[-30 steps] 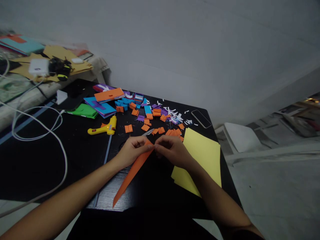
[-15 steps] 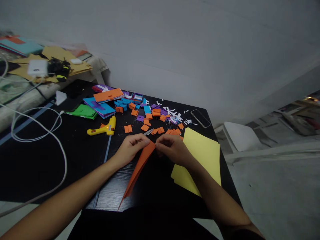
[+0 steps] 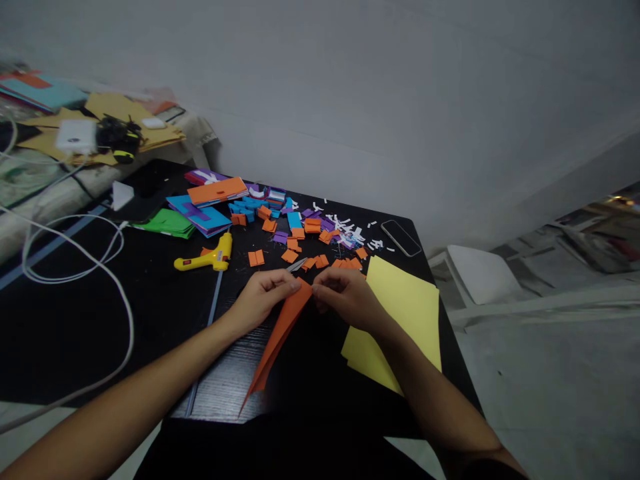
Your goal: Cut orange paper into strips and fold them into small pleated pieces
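A folded sheet of orange paper [image 3: 281, 337] slants over the black table, its long end hanging toward me. My left hand [image 3: 263, 297] pinches its top end between thumb and fingers. At the paper's upper right corner, my right hand [image 3: 345, 297] has its thumb and fingertips closed on the edge. Just beyond my hands lie scissors [image 3: 297, 265], only their blades showing. Small folded orange paper pieces [image 3: 314, 261] are scattered behind them. Yellow paper sheets [image 3: 405, 313] lie partly under my right forearm.
A yellow glue gun [image 3: 207, 257] lies to the left, near a white cable [image 3: 117, 283]. Farther back are folded blue paper [image 3: 203, 217], green paper [image 3: 167, 223] and white paper scraps [image 3: 350, 230]. A phone [image 3: 401, 238] rests near the table's right edge, with a white stool [image 3: 480, 273] beyond.
The orange paper has shifted slightly, its lower end a little higher and to the right. Both hands keep their hold, with the right hand moved very slightly right.
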The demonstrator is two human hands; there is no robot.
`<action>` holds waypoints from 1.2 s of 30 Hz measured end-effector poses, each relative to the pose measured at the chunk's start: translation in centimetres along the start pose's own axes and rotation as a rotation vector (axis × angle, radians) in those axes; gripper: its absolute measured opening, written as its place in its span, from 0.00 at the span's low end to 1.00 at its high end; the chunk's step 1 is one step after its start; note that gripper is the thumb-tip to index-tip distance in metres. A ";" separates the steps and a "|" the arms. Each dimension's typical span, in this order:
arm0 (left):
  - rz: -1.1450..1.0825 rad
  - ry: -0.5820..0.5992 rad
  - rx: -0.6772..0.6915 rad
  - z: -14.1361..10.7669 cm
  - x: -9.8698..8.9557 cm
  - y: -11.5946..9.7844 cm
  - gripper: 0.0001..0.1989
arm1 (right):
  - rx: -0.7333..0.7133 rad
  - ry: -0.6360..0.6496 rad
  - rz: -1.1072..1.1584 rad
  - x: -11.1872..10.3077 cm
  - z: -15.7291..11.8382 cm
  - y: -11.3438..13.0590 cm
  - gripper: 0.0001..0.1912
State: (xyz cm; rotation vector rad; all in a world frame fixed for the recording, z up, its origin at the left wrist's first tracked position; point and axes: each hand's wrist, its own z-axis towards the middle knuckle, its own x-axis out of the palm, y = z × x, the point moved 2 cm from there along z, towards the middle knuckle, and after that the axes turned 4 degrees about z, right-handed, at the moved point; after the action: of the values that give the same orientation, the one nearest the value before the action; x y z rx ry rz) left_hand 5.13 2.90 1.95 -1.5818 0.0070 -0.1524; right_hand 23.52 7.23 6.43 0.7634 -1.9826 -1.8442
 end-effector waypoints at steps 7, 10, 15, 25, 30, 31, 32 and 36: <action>0.019 0.009 -0.025 0.0 0.0 0.1 0.16 | 0.033 0.022 -0.007 0.1 -0.1 0.0 0.10; 0.069 0.028 -0.025 -0.1 0.2 0.1 0.17 | 0.021 0.026 -0.035 0.3 0.0 -0.2 0.13; 0.148 0.041 -0.008 -0.1 0.3 0.1 0.17 | -0.026 0.003 -0.056 0.4 0.1 -0.6 0.12; 0.154 0.107 -0.097 -0.1 -0.3 0.1 0.17 | -0.065 -0.178 -0.032 -2.0 0.5 0.2 0.16; 0.163 0.225 -0.157 0.6 -1.8 -0.4 0.17 | -0.094 -0.321 -0.014 -4.7 0.6 0.6 0.16; 0.156 0.234 -0.165 0.8 -2.2 -0.5 0.16 | -0.112 -0.356 -0.002 -5.2 0.6 0.7 0.15; 0.143 0.226 -0.164 1.0 -2.5 -0.6 0.16 | -0.127 -0.401 0.015 -5.6 0.6 0.8 0.15; 0.018 0.046 -0.146 1.7 -3.9 -0.8 0.16 | -0.161 -0.485 0.040 -6.6 0.5 1.2 0.11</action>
State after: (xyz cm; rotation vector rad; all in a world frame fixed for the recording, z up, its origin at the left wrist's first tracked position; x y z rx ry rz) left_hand 1.41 4.95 2.34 -1.7231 0.0698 -0.1774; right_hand 28.32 11.54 8.31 0.2377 -2.0573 -2.2942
